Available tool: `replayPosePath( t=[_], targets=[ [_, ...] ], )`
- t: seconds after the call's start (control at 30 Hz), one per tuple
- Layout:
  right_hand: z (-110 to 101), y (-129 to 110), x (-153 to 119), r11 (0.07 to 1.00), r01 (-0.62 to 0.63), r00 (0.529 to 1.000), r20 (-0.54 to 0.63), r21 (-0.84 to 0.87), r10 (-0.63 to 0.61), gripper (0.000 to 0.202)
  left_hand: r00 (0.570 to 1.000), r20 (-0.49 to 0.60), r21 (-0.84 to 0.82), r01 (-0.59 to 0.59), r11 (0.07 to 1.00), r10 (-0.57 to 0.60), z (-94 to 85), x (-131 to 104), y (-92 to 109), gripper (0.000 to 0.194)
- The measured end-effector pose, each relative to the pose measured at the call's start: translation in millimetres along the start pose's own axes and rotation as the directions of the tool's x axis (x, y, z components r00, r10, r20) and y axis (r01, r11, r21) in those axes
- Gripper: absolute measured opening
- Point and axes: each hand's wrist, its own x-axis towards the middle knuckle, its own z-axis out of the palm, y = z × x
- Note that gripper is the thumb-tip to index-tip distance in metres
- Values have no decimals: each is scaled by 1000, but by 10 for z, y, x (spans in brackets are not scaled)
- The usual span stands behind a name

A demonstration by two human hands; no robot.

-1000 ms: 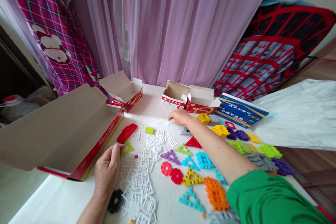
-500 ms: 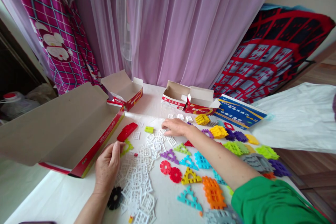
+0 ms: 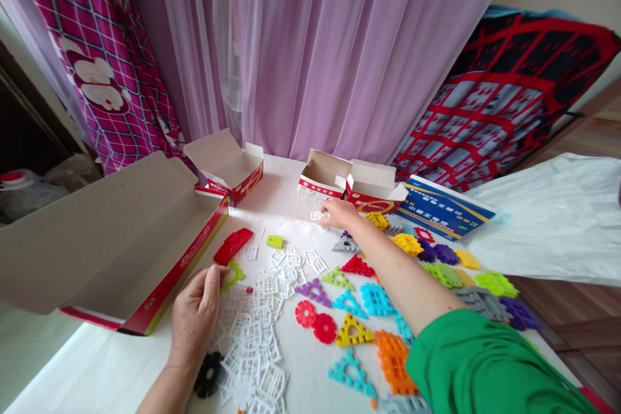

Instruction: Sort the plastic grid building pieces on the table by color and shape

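My right hand (image 3: 338, 213) reaches over the far part of the table, its fingers closed at a small white lattice piece (image 3: 317, 215) in front of the small open boxes. My left hand (image 3: 198, 301) is curled near the big box, its fingertips beside a yellow-green piece (image 3: 233, 275) and just below a red piece (image 3: 233, 246); whether it holds anything is hidden. Between the hands spreads a pile of white lattice pieces (image 3: 252, 330). A lime block (image 3: 274, 241) lies above the pile.
A large open box (image 3: 179, 265) stands at left, a smaller one (image 3: 246, 181) behind it. Two small boxes (image 3: 323, 174) and a blue box (image 3: 444, 207) stand at the back. Colourful pieces, including an orange one (image 3: 395, 362), cover the right side.
My right hand has moved away from the white pile, up and right, to the white pieces by the small boxes. My left hand has barely moved.
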Motion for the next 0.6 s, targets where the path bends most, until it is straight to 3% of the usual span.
replayPosePath(
  t=[0.6],
  targets=[
    [19,49,200,994,83,989,126,-66,-74,44,1000,-12,37,8,999,-7,-10,-5,49,46]
  ],
)
